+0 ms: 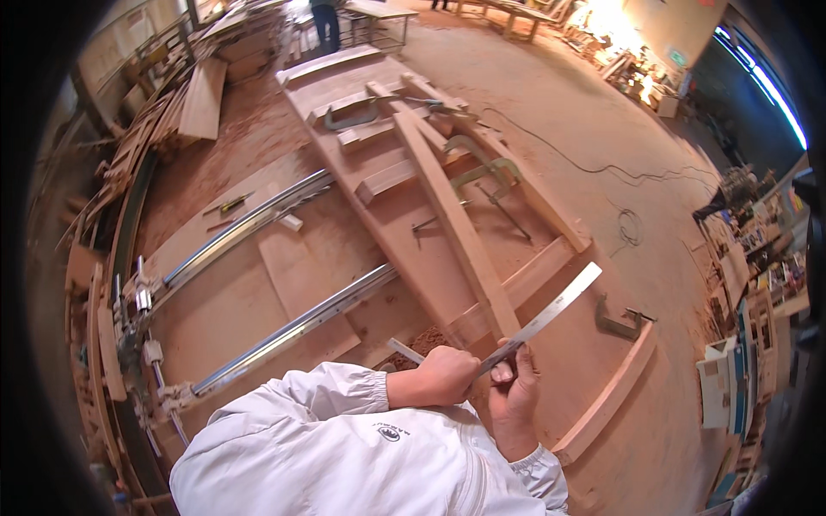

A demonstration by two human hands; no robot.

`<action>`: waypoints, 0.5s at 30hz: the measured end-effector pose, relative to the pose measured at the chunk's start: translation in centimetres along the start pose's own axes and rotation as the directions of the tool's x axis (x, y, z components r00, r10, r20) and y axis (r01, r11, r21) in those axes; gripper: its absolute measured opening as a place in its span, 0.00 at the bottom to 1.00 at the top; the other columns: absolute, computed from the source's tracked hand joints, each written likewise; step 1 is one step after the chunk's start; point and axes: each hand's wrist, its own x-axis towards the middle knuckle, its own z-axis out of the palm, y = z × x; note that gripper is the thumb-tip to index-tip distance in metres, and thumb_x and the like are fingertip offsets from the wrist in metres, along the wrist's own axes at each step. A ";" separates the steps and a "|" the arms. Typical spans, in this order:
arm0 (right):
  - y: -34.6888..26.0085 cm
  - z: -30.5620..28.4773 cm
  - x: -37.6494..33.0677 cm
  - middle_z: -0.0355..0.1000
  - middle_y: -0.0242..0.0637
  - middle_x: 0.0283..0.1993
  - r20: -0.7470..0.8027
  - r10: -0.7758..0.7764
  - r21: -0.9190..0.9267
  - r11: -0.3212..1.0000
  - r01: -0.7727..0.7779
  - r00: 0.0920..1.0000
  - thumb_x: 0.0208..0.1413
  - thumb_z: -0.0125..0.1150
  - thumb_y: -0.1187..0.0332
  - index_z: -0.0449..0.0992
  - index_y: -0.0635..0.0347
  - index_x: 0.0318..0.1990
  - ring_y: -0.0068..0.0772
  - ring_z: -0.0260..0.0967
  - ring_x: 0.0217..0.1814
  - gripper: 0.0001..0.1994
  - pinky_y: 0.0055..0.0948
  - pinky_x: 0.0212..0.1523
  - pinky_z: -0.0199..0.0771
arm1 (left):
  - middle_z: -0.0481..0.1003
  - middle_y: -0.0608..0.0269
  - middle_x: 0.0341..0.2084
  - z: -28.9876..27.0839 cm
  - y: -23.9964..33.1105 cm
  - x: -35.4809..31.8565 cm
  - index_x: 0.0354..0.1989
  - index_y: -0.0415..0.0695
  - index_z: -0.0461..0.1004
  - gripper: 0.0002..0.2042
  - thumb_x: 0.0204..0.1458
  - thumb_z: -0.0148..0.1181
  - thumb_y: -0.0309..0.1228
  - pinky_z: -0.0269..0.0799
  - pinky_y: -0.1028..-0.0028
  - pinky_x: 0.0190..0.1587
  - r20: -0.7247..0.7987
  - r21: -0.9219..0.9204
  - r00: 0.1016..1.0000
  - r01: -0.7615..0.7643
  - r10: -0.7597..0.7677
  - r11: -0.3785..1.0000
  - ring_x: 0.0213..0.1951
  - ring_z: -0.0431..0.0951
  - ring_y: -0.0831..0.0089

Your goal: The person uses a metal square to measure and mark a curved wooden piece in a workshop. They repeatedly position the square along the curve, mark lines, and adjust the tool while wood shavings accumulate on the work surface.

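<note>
A flat steel ruler (pixel 555 308) slants up to the right from my two hands, tilted above the wooden work. My right hand (pixel 518 389) is closed on it, with fingers curled around its lower part. My left hand (pixel 449 375) is a fist at the lower end and hides that end. A narrow pale strip (pixel 407 351) sticks out left of this fist; whether it joins the ruler is hidden. Just beyond the hands, a long wooden beam (pixel 456 219) lies across the wooden frame (pixel 525 279).
G-clamps (pixel 490 168) rest on the frame, and another clamp (pixel 621 320) stands by a curved wooden rail (pixel 607 391) to the right. Two metal guide rails (pixel 292 327) run at the left. A cable (pixel 615 172) lies on the dusty floor. A person (pixel 325 26) stands far back.
</note>
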 end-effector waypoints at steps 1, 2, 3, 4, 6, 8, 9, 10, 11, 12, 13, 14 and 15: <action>0.2 0.2 -0.1 0.82 0.40 0.46 0.009 0.018 0.004 1.000 -0.018 1.000 0.72 0.59 0.63 0.81 0.58 0.47 0.18 0.62 0.24 0.09 0.20 0.28 0.67 | 0.81 0.47 0.26 0.1 -0.2 -0.3 0.27 0.39 0.79 0.09 0.46 0.64 0.33 0.79 0.52 0.34 0.009 -0.008 1.000 0.018 -0.018 1.000 0.31 0.84 0.47; 0.2 0.4 0.0 0.82 0.40 0.46 0.021 0.020 -0.005 1.000 -0.020 1.000 0.72 0.59 0.63 0.81 0.57 0.47 0.18 0.62 0.24 0.09 0.21 0.28 0.67 | 0.81 0.47 0.26 0.1 -0.3 -0.3 0.27 0.39 0.79 0.09 0.46 0.64 0.33 0.79 0.53 0.34 0.017 -0.014 1.000 0.022 -0.022 1.000 0.31 0.84 0.47; 0.3 0.5 0.2 0.82 0.40 0.46 0.032 0.022 -0.013 1.000 -0.021 0.999 0.72 0.59 0.63 0.81 0.57 0.47 0.18 0.62 0.25 0.09 0.21 0.28 0.67 | 0.81 0.47 0.26 0.0 -0.3 -0.4 0.28 0.39 0.79 0.09 0.46 0.64 0.33 0.80 0.53 0.35 0.008 -0.014 1.000 0.024 -0.024 1.000 0.32 0.84 0.47; 0.4 0.6 0.3 0.82 0.40 0.46 0.043 0.023 -0.021 1.000 -0.022 0.999 0.72 0.59 0.64 0.81 0.57 0.48 0.18 0.62 0.25 0.09 0.21 0.28 0.67 | 0.81 0.47 0.27 -0.2 -0.4 -0.7 0.28 0.39 0.79 0.09 0.46 0.64 0.33 0.80 0.53 0.35 0.011 -0.017 0.999 0.036 -0.035 0.999 0.32 0.84 0.47; 0.8 0.8 0.4 0.83 0.41 0.47 0.048 0.053 0.012 0.999 -0.053 0.997 0.72 0.60 0.64 0.81 0.57 0.49 0.18 0.63 0.24 0.09 0.22 0.28 0.67 | 0.81 0.48 0.27 -0.6 -0.6 -1.0 0.29 0.39 0.80 0.09 0.46 0.64 0.33 0.80 0.53 0.35 0.014 -0.019 0.999 0.049 -0.049 0.999 0.32 0.84 0.47; 1.1 1.4 0.5 0.83 0.42 0.47 0.066 0.067 0.010 0.998 -0.068 0.996 0.72 0.60 0.64 0.81 0.57 0.49 0.18 0.63 0.24 0.09 0.22 0.28 0.67 | 0.81 0.48 0.27 -0.6 -0.9 -1.3 0.29 0.39 0.80 0.10 0.47 0.64 0.34 0.80 0.53 0.35 0.028 -0.021 0.997 0.075 -0.074 0.997 0.32 0.84 0.48; 1.2 1.3 0.6 0.83 0.43 0.47 0.072 0.068 0.003 0.998 -0.068 0.995 0.72 0.60 0.64 0.81 0.57 0.49 0.18 0.63 0.24 0.09 0.22 0.28 0.67 | 0.81 0.48 0.27 -0.6 -1.0 -1.4 0.29 0.39 0.80 0.10 0.47 0.64 0.34 0.80 0.53 0.35 0.035 -0.023 0.996 0.087 -0.086 0.996 0.32 0.84 0.48; 1.3 1.4 0.6 0.83 0.43 0.47 0.077 0.068 -0.009 0.998 -0.067 0.995 0.71 0.60 0.64 0.81 0.57 0.49 0.19 0.64 0.24 0.09 0.22 0.28 0.67 | 0.82 0.48 0.27 -0.6 -1.0 -1.6 0.28 0.38 0.81 0.09 0.44 0.65 0.32 0.80 0.54 0.35 0.006 -0.035 0.996 0.089 -0.089 0.995 0.33 0.84 0.48; 1.4 1.3 0.7 0.83 0.43 0.47 0.081 0.066 -0.014 0.998 -0.065 0.994 0.71 0.60 0.64 0.81 0.57 0.49 0.19 0.64 0.24 0.09 0.22 0.28 0.67 | 0.82 0.47 0.27 -0.6 -1.0 -1.7 0.28 0.38 0.82 0.08 0.42 0.66 0.30 0.80 0.54 0.35 -0.021 -0.041 0.995 0.092 -0.093 0.995 0.33 0.85 0.49; 1.5 1.4 0.8 0.83 0.43 0.47 0.079 0.069 -0.017 0.998 -0.068 0.994 0.71 0.60 0.65 0.81 0.57 0.49 0.19 0.64 0.24 0.09 0.22 0.28 0.67 | 0.82 0.47 0.26 -0.7 -1.0 -1.7 0.27 0.38 0.83 0.08 0.39 0.67 0.29 0.81 0.55 0.34 -0.046 -0.047 0.994 0.094 -0.097 0.994 0.33 0.85 0.50; 1.5 1.4 0.8 0.83 0.43 0.47 0.076 0.071 -0.021 0.997 -0.069 0.995 0.71 0.60 0.65 0.81 0.57 0.49 0.19 0.64 0.24 0.08 0.22 0.28 0.67 | 0.82 0.47 0.26 -0.6 -1.1 -1.8 0.27 0.38 0.83 0.08 0.39 0.67 0.29 0.81 0.55 0.34 -0.039 -0.045 0.994 0.100 -0.102 0.994 0.33 0.85 0.50; 1.6 1.4 0.8 0.83 0.43 0.47 0.077 0.074 -0.024 0.997 -0.072 0.994 0.71 0.60 0.65 0.82 0.57 0.49 0.18 0.64 0.24 0.08 0.22 0.28 0.67 | 0.82 0.47 0.26 -0.6 -1.2 -1.8 0.27 0.38 0.83 0.08 0.39 0.67 0.29 0.81 0.55 0.34 -0.035 -0.041 0.993 0.107 -0.108 0.993 0.33 0.85 0.49; 1.8 1.4 0.8 0.83 0.43 0.47 0.081 0.076 -0.025 0.997 -0.074 0.994 0.71 0.60 0.65 0.82 0.56 0.49 0.18 0.64 0.24 0.08 0.22 0.28 0.67 | 0.82 0.47 0.27 -0.6 -1.3 -1.9 0.27 0.38 0.83 0.08 0.39 0.67 0.29 0.81 0.55 0.35 -0.030 -0.037 0.993 0.113 -0.114 0.993 0.33 0.85 0.49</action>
